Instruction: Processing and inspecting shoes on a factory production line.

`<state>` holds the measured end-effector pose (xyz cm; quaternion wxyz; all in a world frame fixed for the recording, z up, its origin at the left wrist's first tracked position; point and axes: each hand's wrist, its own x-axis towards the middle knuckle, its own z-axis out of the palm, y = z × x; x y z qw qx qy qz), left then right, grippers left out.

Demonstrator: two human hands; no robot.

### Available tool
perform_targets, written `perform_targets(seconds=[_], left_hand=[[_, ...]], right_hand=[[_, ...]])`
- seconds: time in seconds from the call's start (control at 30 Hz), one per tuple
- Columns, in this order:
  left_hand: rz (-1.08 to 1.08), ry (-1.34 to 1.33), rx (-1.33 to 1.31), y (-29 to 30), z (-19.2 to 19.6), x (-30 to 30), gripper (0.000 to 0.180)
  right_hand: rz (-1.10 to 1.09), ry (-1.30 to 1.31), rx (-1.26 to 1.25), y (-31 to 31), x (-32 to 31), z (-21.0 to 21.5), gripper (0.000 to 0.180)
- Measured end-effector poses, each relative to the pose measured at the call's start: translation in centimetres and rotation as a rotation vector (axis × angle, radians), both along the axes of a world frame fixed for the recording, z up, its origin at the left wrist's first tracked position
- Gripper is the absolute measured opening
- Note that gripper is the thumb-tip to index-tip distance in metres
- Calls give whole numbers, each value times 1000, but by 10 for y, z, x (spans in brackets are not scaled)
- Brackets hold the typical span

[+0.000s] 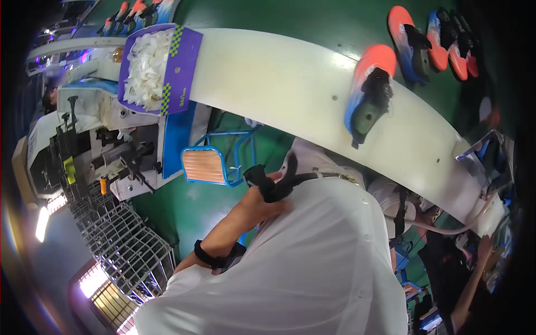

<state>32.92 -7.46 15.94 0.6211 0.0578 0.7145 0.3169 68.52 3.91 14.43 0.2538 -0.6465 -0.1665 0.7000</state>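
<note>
My left hand [267,195] is raised to my chest, its fingers closed around a black strap [301,180] that runs across my white shirt [312,262]. A black band sits on that wrist. My right hand is not in view. In front of me curves a white conveyor belt [279,84]. On it lies an orange and blue shoe [368,92] with a black insert in its opening, well beyond my hand.
A purple box of white pieces [152,67] stands at the belt's left end. A blue-framed stool [205,166], a sewing machine [106,151] and a wire rack [120,240] are at left. More orange and blue shoes [430,42] lie at top right. Another person's arm [474,273] shows at lower right.
</note>
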Motion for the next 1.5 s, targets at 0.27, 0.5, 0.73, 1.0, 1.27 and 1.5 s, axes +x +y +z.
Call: perform_targets(seconds=[0.27,0.5,0.73,1.0,1.27,1.5], left_hand=[[672,-579,278,-7,1,-3,67],[343,-489,407,-11,-11,0,61],[58,-124,451,5,-14,13,52],[-182,224,397,19,-17,11,37],[-297,292,440,50,-16,17,43],[-501,249,299,74,-20,26,46]], right_hand=[[20,-100,85,0,-8,-1,30],[220,-229,179,43,-76,3,30],[322,-88,112,51,-78,4,48],[580,-51,581,39,-95,-10,87],[825,-270,864,45,-95,-1,26],[846,-191,632,54,-108,-11,23]])
